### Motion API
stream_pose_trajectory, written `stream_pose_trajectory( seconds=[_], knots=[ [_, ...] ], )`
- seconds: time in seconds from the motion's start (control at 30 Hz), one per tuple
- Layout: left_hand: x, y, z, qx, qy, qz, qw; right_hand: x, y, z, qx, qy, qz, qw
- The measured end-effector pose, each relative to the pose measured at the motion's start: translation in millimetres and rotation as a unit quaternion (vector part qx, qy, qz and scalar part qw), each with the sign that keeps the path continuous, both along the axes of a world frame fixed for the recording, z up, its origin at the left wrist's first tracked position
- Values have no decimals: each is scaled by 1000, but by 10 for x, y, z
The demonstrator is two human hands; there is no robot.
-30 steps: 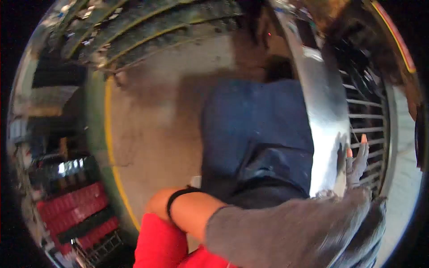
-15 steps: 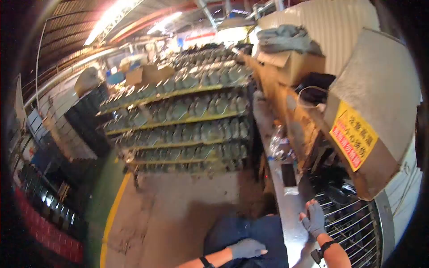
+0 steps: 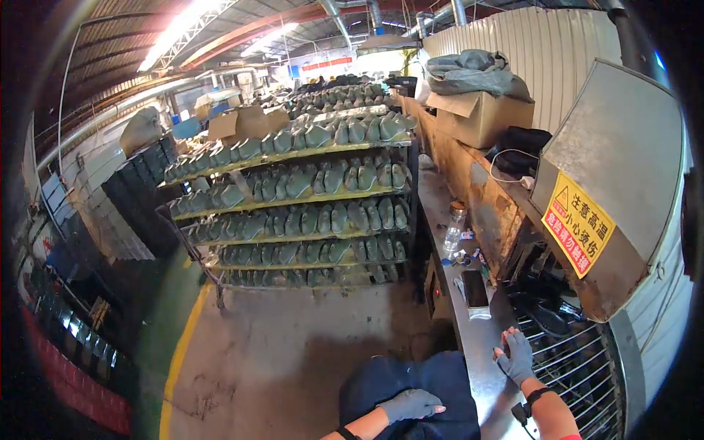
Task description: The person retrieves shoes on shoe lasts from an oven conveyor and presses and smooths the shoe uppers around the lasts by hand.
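Observation:
My left hand (image 3: 413, 405), in a grey fingerless glove, lies with fingers stretched out on the dark blue cloth (image 3: 447, 381) over my lap. It holds nothing. On the narrow metal ledge (image 3: 480, 348) to the right rests my right hand (image 3: 518, 358), also gloved, fingers apart and nothing in it. Just beyond that hand a black phone (image 3: 475, 290) lies on the ledge. Right of it, black shoes (image 3: 546, 312) sit on a rack of metal bars (image 3: 579, 367). A clear bottle (image 3: 455, 227) stands farther along the ledge.
A wheeled rack (image 3: 293, 199) ahead bears several rows of grey-green shoe-shaped forms. A metal hood with a yellow warning sign (image 3: 579, 224) overhangs the bars at right. A cardboard box (image 3: 484, 117) stands behind. A yellow floor line (image 3: 183, 345) runs at left.
The view has steadied and become sharper. My left hand appears slightly farther right and higher on my lap; my right hand stays on the ledge.

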State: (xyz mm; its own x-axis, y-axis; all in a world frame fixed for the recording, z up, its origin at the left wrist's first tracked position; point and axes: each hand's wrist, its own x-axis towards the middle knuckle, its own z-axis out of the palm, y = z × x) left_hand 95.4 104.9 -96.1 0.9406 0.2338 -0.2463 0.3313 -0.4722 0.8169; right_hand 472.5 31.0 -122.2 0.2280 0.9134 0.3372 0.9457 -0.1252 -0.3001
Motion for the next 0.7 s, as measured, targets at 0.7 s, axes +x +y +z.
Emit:
stream_pose_trajectory(
  seconds=[0.7],
  knots=[
    [111,-8,67,-119,45,-55,990,14,17,-40,31,-12,-12,999]
  ],
)
